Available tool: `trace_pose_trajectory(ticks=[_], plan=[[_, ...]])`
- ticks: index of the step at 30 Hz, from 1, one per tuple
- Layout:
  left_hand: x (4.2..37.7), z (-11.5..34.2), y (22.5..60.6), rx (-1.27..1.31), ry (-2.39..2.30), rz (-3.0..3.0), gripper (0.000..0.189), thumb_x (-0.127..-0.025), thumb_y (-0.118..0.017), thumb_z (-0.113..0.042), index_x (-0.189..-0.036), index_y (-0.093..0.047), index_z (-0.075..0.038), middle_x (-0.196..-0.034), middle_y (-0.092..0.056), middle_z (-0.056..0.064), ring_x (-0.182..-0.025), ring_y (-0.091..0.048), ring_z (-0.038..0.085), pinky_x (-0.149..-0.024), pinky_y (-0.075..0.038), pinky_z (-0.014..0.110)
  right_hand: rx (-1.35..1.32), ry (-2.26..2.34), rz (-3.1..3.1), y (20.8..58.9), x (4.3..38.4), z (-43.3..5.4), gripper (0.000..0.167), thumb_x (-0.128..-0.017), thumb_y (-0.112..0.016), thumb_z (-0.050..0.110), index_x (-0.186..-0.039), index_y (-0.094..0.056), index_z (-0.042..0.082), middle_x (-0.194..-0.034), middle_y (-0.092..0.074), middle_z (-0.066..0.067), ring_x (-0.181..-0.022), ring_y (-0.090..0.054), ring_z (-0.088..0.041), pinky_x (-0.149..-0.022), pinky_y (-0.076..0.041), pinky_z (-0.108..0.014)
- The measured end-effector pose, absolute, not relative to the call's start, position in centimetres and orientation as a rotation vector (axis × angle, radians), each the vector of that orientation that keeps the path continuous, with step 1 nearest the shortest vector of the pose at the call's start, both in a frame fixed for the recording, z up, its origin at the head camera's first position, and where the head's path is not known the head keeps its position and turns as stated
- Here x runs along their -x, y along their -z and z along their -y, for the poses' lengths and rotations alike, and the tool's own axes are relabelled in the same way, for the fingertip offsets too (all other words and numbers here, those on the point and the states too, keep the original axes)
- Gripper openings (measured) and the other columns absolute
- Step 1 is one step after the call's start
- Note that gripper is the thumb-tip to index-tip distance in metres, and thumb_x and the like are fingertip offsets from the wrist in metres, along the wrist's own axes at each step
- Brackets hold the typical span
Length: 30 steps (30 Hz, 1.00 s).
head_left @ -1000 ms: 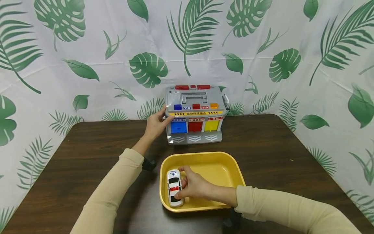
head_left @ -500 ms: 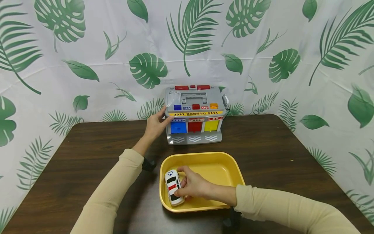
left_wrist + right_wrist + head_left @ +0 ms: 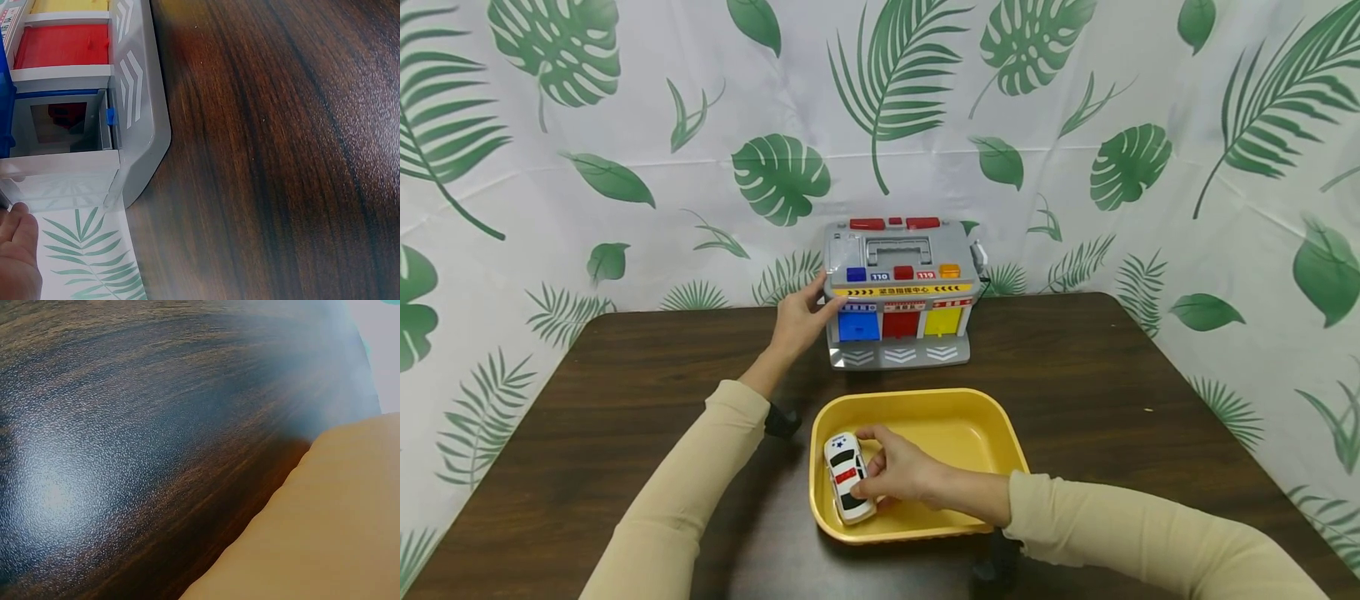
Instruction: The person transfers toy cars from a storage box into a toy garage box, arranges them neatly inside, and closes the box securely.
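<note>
In the head view my right hand (image 3: 898,471) pinches a white toy police car (image 3: 848,479) by its right side, inside the left part of a yellow tray (image 3: 977,454). The car has a red roof light bar and blue stars. My left hand (image 3: 799,323) holds the left front corner of a grey toy rescue station (image 3: 898,354), thumb towards the front. Close up in the left wrist view, the blue door (image 3: 6,106) is raised from its bay (image 3: 59,125), with something dark red seen inside. Part of the left hand (image 3: 19,253) shows at the lower left.
A red door (image 3: 900,325) and a yellow door (image 3: 943,322) on the station are closed. The dark wooden table (image 3: 1075,400) extends on both sides. Behind it hangs a leaf-patterned cloth (image 3: 700,192). The right wrist view holds only tabletop, sleeve (image 3: 331,519) and a pale corner.
The toy car has turned so its starred end points slightly left, and shifted a little within my right hand. My left hand and the station have stayed in place.
</note>
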State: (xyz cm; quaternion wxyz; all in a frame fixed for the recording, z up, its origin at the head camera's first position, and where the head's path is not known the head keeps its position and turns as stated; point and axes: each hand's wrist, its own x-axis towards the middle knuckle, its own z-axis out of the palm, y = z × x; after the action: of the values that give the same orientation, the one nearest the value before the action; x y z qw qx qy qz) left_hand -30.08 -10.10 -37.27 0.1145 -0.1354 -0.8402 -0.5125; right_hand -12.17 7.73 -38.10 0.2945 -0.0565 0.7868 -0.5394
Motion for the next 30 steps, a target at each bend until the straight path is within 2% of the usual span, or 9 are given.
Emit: trace_pose_trajectory(ticks=[12, 30], plan=[[30.0, 10.1, 37.2, 0.405, 1.498, 2.462, 0.070, -0.087, -0.065, -0.035, -0.145, -0.035, -0.010, -0.142, -0.046, 0.009, -0.123, -0.052, 0.024, -0.095, -0.048, 0.036, 0.143, 1.416, -2.098, 37.9, 12.4, -8.1, 0.070, -0.077, -0.073, 0.001, -0.138, -0.038, 0.004, -0.079, -0.055, -0.008, -0.066, -0.053, -0.016, -0.053, -0.051, -0.023], [30.1, 10.1, 37.2, 0.411, 1.513, 2.460, 0.069, -0.088, -0.065, -0.034, -0.145, -0.034, -0.009, -0.142, -0.045, 0.010, -0.123, -0.052, 0.025, -0.095, -0.048, 0.037, 0.113, 1.494, -1.994, 35.4, 12.7, -9.9, 0.063, -0.083, -0.070, 0.005, -0.139, -0.041, 0.007, -0.097, -0.055, -0.013, -0.074, -0.061, -0.019, -0.063, -0.058, -0.031]])
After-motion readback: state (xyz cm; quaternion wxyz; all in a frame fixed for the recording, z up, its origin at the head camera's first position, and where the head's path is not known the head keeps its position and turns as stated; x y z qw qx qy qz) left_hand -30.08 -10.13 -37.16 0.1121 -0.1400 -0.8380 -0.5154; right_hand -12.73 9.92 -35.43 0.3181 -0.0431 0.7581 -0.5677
